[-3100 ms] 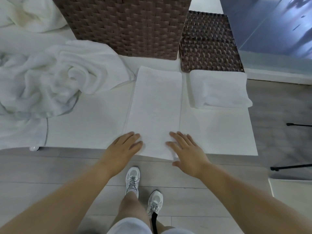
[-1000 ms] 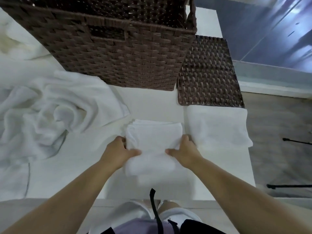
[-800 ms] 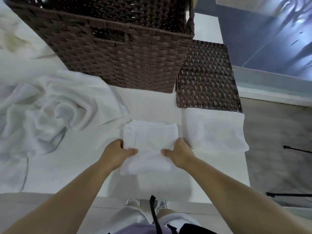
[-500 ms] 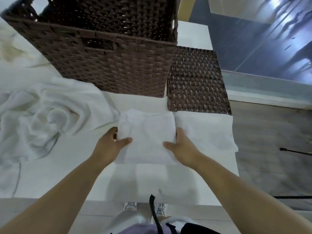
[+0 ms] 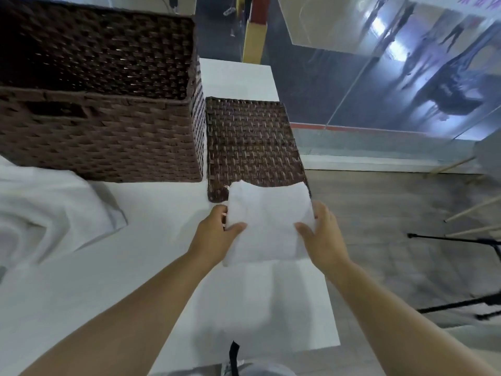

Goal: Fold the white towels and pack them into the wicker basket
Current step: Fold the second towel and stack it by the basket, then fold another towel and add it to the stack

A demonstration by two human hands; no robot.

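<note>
A folded white towel (image 5: 268,221) is held between both hands at the right side of the white table (image 5: 135,267). My left hand (image 5: 214,237) grips its left edge with the thumb on top. My right hand (image 5: 322,234) grips its right edge the same way. The towel covers the spot where another folded towel lay, and I cannot see that one now. Its far edge overlaps the flat wicker lid (image 5: 252,142). The brown wicker basket (image 5: 103,137) stands open at the far left; its dark inside shows no towels.
A heap of unfolded white towels (image 5: 46,213) lies on the table's left. The table's right edge runs just right of my right hand, with wooden floor beyond. Black stand legs (image 5: 461,237) cross the floor at the right. A glass wall rises behind.
The flat towel was folded into a compact square. Both hands then carried it rightward, from the table's middle over the place of the other folded towel.
</note>
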